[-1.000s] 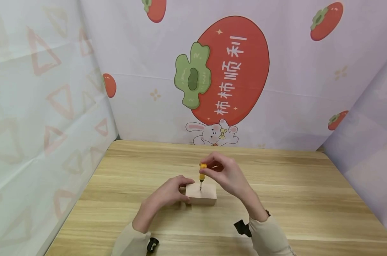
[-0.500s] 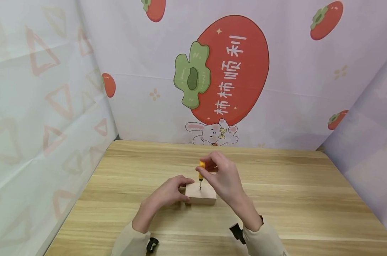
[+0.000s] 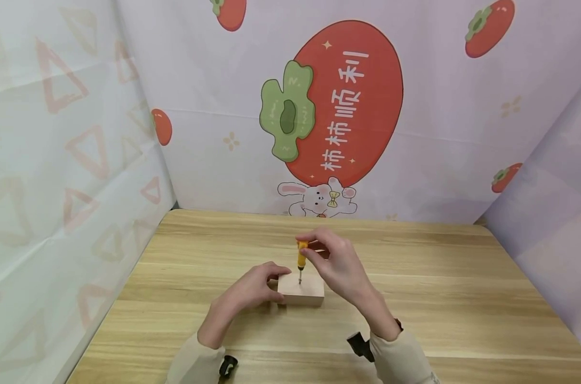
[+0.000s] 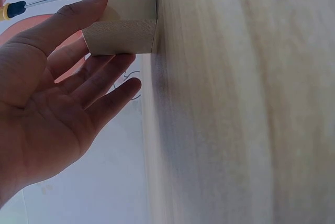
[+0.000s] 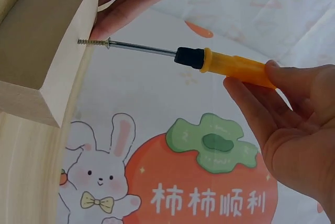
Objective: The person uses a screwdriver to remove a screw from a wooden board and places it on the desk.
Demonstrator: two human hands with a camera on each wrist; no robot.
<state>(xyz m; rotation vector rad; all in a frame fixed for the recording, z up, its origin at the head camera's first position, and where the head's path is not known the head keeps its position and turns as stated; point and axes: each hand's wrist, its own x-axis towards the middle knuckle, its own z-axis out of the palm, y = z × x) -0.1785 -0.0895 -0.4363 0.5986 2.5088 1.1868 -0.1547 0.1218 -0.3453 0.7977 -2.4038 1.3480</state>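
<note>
A pale wooden block [image 3: 309,291] lies on the table, gripped at its left end by my left hand [image 3: 253,286], thumb on the near side and fingers on the far side. A threaded screw [image 5: 94,42] stands upright in the block's top face, its tip sunk in and much of the thread exposed. My right hand [image 3: 340,264] pinches the yellow handle of a screwdriver [image 5: 235,68] between thumb and fingers. The screwdriver is held near vertical, its shaft tip meeting the screw head. In the left wrist view the screw and shaft show beyond my thumb.
The wood-grain table [image 3: 439,298] extends to both sides of the block. A printed cloth [image 3: 213,160] with persimmons and a rabbit hangs behind its back edge. Cloth walls [image 3: 55,213] flank it. Black camera mounts [image 3: 361,345] sit at the wrists.
My right hand has shifted slightly and its fingers have changed position around the screwdriver handle. The left hand and the block stay in place.
</note>
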